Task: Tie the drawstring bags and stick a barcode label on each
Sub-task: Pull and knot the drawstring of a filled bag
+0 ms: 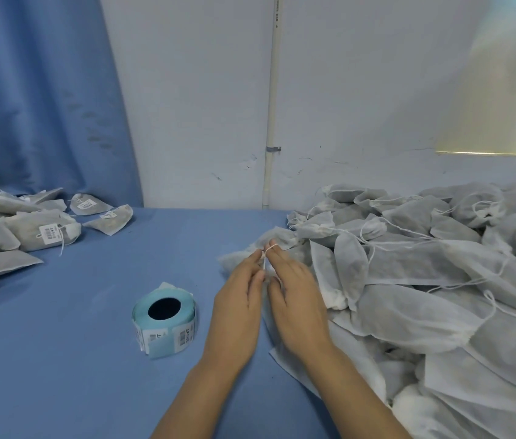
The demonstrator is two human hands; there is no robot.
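While the left hand (237,299) and right hand (294,289) pinch the drawstring (271,246) of one bag (282,237) at the edge of the untied pile (408,280), the label roll (164,321) sits handy beside them on the table (92,359), labelled bags (41,234) kept apart at left

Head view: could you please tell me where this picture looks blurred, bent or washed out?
Head view: wide-angle bend curves the wall pipe and curtain; a washed-out glare patch sits top right; the fingers at the drawstring are softly blurred; the label roll reads fairly sharp.

Left hand (238,301), right hand (298,293) holding drawstring (271,246)
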